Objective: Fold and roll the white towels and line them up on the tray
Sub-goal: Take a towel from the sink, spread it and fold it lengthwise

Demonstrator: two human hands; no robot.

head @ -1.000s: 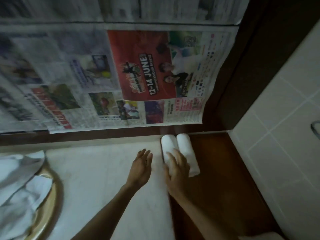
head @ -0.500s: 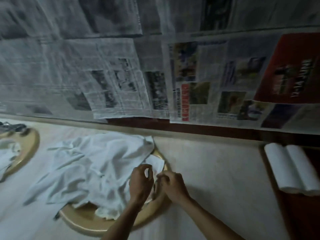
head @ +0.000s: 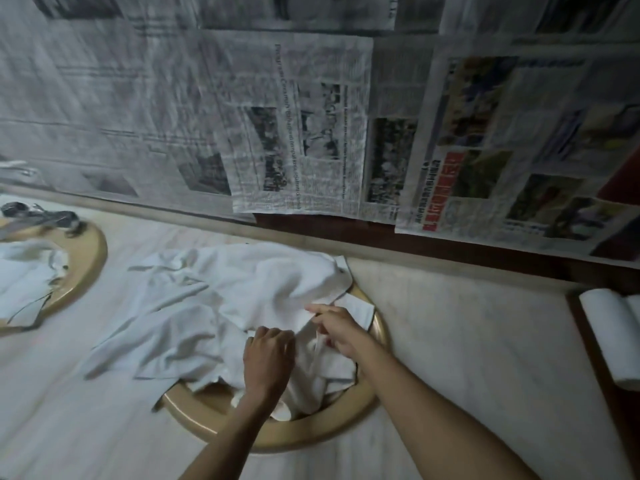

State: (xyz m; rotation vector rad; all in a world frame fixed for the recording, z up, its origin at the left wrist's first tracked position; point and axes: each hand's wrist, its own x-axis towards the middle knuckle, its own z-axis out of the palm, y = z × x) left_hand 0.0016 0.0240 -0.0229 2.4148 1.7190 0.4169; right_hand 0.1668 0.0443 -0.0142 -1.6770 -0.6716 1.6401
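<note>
Both hands sit on the heap of white towels (head: 221,299) that spills out of the gold bowl (head: 346,427) in the middle of the counter; the heap lies mostly to the far left of the bowl's near rim, its loose ends trailing leftward over the pale counter (head: 467,341). The left hand (head: 268,358) has its fingers curled down into the cloth and appears to grip a fold of it; the right hand (head: 337,329), just right of it and touching the same towel, pinches a raised edge between thumb and forefinger. The towel being picked runs roughly from the near rim of the bowl up and to the right, toward a flat corner (head: 356,306) lying over the bowl's right rim; so its long axis looks slanted, and the right hand is nearer that free corner while the left is nearer the bulk. To lift one towel clear, the pull would likely go up and toward the person, away from the heap. Well to the right of the bowl, at the picture's edge, two rolled towels (head: 613,334) lie side by side on a dark wooden tray (head: 585,341); another gold bowl (head: 86,258) with cloth stands far left.
</note>
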